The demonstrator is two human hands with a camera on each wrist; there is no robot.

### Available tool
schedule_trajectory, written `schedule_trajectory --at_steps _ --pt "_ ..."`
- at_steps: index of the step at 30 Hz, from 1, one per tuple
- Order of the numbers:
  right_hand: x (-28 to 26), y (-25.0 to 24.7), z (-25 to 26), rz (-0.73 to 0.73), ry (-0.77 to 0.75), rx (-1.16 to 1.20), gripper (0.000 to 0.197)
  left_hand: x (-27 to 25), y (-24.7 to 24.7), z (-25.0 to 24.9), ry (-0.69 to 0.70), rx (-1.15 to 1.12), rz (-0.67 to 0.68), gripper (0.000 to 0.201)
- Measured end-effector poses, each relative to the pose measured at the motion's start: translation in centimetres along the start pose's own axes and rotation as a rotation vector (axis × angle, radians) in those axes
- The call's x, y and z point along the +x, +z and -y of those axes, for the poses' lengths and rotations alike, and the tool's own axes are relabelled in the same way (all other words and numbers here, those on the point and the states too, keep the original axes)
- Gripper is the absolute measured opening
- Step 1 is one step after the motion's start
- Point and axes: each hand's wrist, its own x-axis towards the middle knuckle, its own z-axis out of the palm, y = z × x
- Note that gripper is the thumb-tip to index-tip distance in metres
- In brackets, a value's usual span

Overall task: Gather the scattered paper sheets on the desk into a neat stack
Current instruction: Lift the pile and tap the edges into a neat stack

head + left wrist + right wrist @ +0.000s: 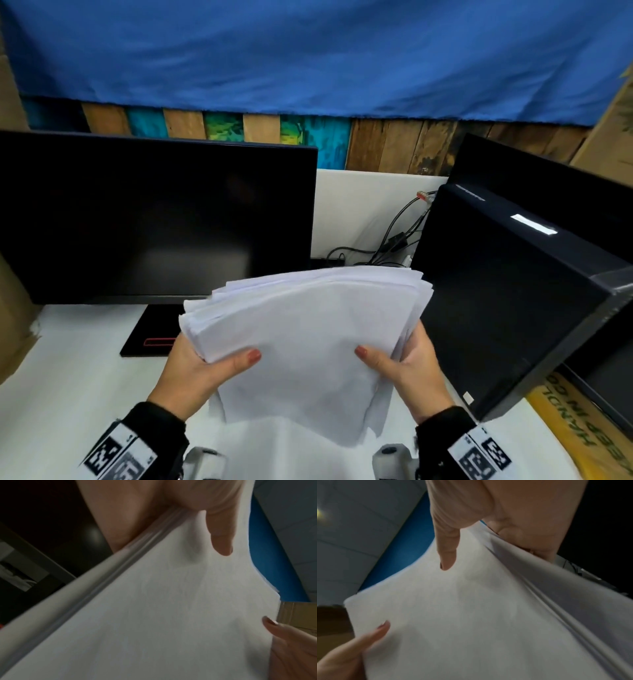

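A loose stack of white paper sheets [305,335] stands tilted above the white desk [68,394], its top edges fanned and uneven. My left hand [202,363] grips the stack's left side, thumb on the front sheet and fingers behind. My right hand [407,366] grips the right side the same way. The left wrist view shows the paper stack [154,615] with my left thumb [221,534] pressed on it, its layered edge running diagonally. In the right wrist view my right thumb [447,545] lies on the sheets [471,622].
A dark monitor [154,216] stands behind the stack at left, on a black base [150,332]. A black computer tower [507,294] stands close on the right, cables [394,243] behind it. Cardboard boxes [13,308] line the left edge. A blue cloth [308,51] hangs above.
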Motion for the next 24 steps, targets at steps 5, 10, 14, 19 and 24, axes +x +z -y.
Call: schedule_trajectory --at_steps 5,10,14,19,24 --pt "0.0 1.5 -0.3 -0.117 -0.014 0.041 0.022 0.2 1.4 -0.2 0.024 -0.013 -0.024 0.041" --pt "-1.0 0.8 -0.7 -0.113 -0.014 -0.051 0.037 -0.5 0.1 0.4 0.04 -0.034 -0.036 0.068" --pt "-1.5 1.5 1.2 -0.186 -0.29 -0.198 0.073 -0.9 0.8 -1.7 0.311 0.141 -0.195 0.087" --pt "-1.6 2.7 4.3 -0.276 -0.747 -0.682 0.075 -0.6 1.9 -4.4 0.651 0.497 -0.219 0.078" --pt "-1.9 2.0 3.9 -0.271 -0.681 -0.778 0.039 -1.0 1.4 -4.7 0.582 0.595 -0.181 0.046"
